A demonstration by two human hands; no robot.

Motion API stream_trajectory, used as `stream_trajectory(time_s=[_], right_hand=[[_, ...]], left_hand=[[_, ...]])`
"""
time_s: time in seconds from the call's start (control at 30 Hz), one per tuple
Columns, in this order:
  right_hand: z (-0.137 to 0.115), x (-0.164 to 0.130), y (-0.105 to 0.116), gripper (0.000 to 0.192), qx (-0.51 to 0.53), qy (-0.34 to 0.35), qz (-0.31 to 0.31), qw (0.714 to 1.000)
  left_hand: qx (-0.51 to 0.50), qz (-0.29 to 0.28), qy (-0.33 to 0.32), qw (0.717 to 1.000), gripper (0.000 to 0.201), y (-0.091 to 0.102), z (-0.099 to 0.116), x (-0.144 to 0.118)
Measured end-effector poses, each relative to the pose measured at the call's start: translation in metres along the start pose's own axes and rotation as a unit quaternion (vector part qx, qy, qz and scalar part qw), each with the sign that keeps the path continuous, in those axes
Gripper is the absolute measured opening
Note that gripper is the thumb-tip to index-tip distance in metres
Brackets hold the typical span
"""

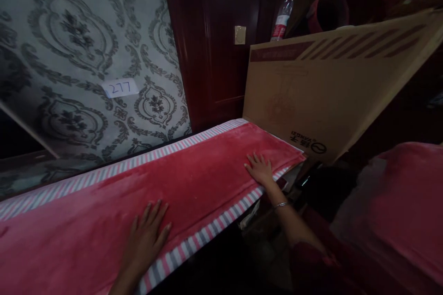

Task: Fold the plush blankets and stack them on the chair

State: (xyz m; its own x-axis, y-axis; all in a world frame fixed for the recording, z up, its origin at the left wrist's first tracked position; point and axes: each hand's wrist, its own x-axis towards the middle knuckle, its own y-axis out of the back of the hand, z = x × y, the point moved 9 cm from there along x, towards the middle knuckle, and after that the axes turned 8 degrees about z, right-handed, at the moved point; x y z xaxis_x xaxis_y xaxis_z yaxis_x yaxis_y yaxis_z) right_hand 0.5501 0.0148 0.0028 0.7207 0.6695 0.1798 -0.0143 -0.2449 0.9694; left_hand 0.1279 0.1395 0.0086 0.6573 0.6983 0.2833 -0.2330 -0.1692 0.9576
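Note:
A long pinkish-red plush cloth point(200, 175) lies spread along a narrow surface, on top of a striped cloth point(194, 242) in white, grey and pink whose edges show on both sides. My left hand point(147, 233) rests on the near part of the plush cloth with its fingers spread. Farther along, close to the cloth's right edge, my right hand point(260, 169) lies flat on it, fingers apart, a bracelet on the wrist. Neither hand grips anything. A few faint creases run across the plush surface.
A large cardboard box point(297, 92) stands at the far right end, with a plastic bottle point(283, 16) behind its top edge. Patterned wallpaper point(79, 32) and a dark red door panel point(218, 64) border the far side. A red padded seat point(408, 207) stands at right.

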Motion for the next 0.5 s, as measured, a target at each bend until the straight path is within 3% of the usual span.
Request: stream_trajectory(time_s=[0.2, 0.33, 0.5], right_hand=[[0.008, -0.003, -0.003, 0.059, -0.016, -0.004, -0.008, 1.000], [-0.005, -0.003, 0.001, 0.059, 0.000, -0.012, -0.012, 1.000], [-0.051, -0.013, -0.007, 0.061, 0.008, 0.123, -0.039, 0.992]], left_hand=[[-0.007, -0.019, 0.003, 1.000, 0.058, 0.002, 0.003, -0.001], [-0.018, -0.014, 0.008, 1.000, 0.057, 0.002, 0.003, -0.003], [-0.030, 0.009, -0.001, 1.000, 0.055, 0.002, 0.003, -0.004]])
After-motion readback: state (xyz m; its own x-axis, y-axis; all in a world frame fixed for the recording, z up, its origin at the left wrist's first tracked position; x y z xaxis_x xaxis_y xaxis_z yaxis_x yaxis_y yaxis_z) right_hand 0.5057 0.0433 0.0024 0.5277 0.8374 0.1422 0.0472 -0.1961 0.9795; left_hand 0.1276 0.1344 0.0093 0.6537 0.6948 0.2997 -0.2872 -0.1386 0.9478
